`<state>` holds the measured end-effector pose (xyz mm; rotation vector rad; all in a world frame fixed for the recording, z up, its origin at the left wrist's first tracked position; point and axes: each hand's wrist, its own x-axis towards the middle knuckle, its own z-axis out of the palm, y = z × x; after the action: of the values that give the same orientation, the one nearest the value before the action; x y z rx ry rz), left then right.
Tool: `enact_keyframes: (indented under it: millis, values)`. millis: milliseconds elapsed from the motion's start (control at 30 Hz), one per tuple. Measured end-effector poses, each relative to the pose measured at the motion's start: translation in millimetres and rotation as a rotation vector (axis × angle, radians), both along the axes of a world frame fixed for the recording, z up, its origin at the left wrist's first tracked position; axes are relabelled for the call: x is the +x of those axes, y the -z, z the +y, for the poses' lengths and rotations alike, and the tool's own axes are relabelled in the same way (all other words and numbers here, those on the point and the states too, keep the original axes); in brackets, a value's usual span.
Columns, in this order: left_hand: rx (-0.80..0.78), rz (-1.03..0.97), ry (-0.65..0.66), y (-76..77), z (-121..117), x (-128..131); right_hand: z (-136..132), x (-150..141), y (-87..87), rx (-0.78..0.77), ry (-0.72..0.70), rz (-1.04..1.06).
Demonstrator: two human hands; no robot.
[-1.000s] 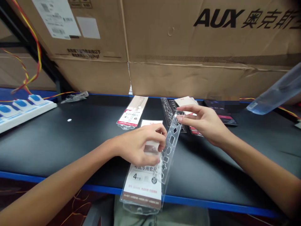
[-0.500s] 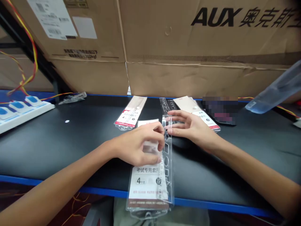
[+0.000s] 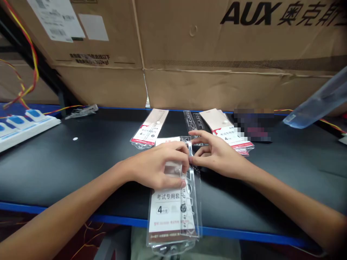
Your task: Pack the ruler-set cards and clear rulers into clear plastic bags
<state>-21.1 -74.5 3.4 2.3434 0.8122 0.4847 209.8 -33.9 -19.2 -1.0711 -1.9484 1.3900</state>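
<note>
My left hand (image 3: 158,164) pinches the open side of a clear plastic pouch (image 3: 173,248), fingers curled over it. Inside the pouch is a white printed card (image 3: 165,213) with a brown band, its lower end past the table's front edge. A transparent ruler (image 3: 189,195) with cut-out shapes lies lengthwise over the card's right side; its lower part looks to be within the pouch. At the ruler's upper part, my right hand (image 3: 217,153) has its thumb and fingertips closed on the edge. My left hand covers the middle of the card.
Another packaged card (image 3: 150,126) lies behind my left hand. Behind my right hand are two stencil rulers (image 3: 192,119) and a stack of packaged cards (image 3: 222,126). A blurred dark phone-like object (image 3: 255,126), a power strip (image 3: 29,126), a clear tube (image 3: 311,101) and cardboard boxes (image 3: 217,47) surround them.
The ruler has swung from a slant to parallel with the pouch and moved left over the card. My right hand has followed it left and lower; my left hand keeps its hold.
</note>
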Motion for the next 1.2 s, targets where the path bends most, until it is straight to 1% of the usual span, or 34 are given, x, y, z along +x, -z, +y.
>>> enact_keyframes:
  millis: [100,167,300,333,400,500,600,667,767,833,900,1033,1200]
  values:
    - [0.004,0.010,0.002,-0.3,1,-1,0,0,0.9,-0.035,0.020,-0.015]
    - [0.033,-0.007,-0.048,-0.7,4,-3,0,1,1.6,-0.053,0.018,-0.004]
    - [0.143,-0.025,-0.309,2.4,16,-12,-1,1,0.4,-0.126,0.004,0.060]
    - [0.138,-0.010,-0.361,4.1,19,-14,-2,1,-0.5,-0.144,0.003,0.083]
    - [0.086,0.018,-0.415,7.3,24,-17,-3,2,-2.2,-0.170,-0.002,0.126]
    - [0.004,0.002,-0.451,9.3,28,-16,-4,1,-3.0,-0.186,-0.020,0.166]
    - [-0.033,-0.070,-0.498,7.8,27,-14,-5,1,-3.2,-0.171,-0.038,0.163]
    - [-0.070,-0.130,-0.513,6.4,26,-13,-5,1,-4.7,-0.129,-0.048,0.142]
    - [-0.147,-0.207,-0.524,5.3,25,-12,-7,1,-9.7,-0.021,-0.062,0.070]
    - [-0.180,-0.227,-0.546,5.3,23,-10,-10,1,-13.6,0.052,-0.065,0.024]
    - [-0.191,-0.229,-0.569,5.7,23,-8,-13,1,-16.4,0.091,-0.072,0.007]
    - [-0.207,-0.245,-0.593,7.5,22,-4,-17,-1,-15.6,0.053,-0.090,0.000]
    - [-0.237,-0.301,-0.634,9.4,21,-2,-19,-3,-13.7,-0.011,-0.088,-0.078]
